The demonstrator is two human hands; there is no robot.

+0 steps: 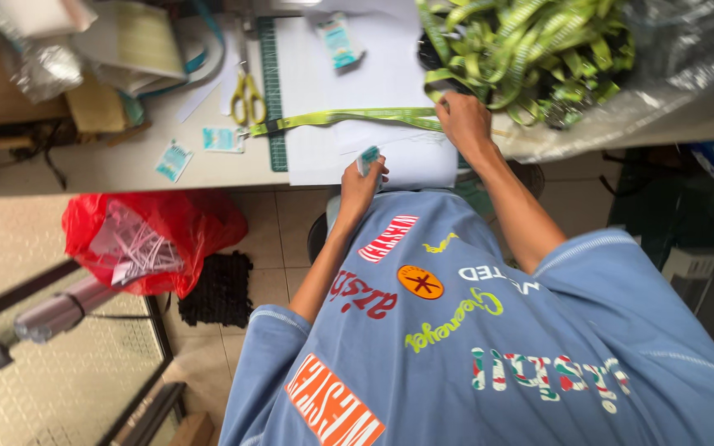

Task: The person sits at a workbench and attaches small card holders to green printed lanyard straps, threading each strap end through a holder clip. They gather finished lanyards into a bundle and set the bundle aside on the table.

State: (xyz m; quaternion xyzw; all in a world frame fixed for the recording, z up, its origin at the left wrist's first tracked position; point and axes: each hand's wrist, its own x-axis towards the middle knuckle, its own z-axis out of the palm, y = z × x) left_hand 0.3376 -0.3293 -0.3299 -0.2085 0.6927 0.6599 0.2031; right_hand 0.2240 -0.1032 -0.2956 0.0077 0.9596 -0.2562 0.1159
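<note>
My left hand (361,183) pinches a small teal-and-white card (368,156) at the table's front edge, above my blue printed shirt. My right hand (463,120) grips a lime-green lanyard strap (349,117), which lies stretched leftwards across white paper sheets (373,78). Just beyond that hand, a heap of the same green lanyards (530,49) sits in a clear plastic bag at the back right.
Yellow-handled scissors (247,95) lie beside a green cutting mat (273,91). More small teal cards (175,159) are scattered on the table's left and far side. On the tiled floor stand a red plastic bag (159,235) with white scraps and a black mat (218,289).
</note>
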